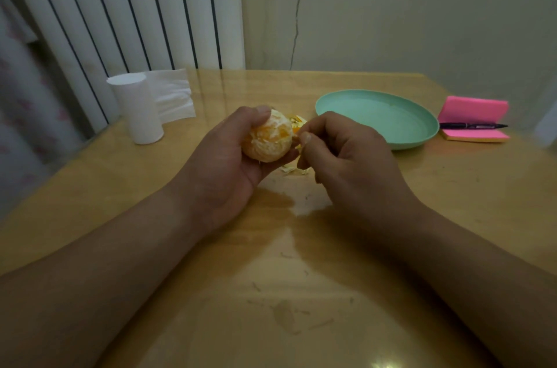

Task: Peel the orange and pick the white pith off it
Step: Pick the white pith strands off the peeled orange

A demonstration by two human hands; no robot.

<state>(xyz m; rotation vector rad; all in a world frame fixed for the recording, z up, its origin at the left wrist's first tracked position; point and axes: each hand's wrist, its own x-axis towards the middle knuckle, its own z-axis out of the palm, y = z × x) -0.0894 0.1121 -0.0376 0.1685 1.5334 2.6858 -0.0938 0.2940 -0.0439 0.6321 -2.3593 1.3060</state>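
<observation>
Holding peeled orange over bench with left hand fingers curled round it, pinching apparent pith strand at its side with right hand fingers; peel done, much white left to pick.

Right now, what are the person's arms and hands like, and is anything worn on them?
Nothing is worn that shows. The left hand and right hand are bare, without gloves, rings or a watch. The left forearm and right forearm are bare too, with no sleeve in view up to the picture's edge.
</observation>
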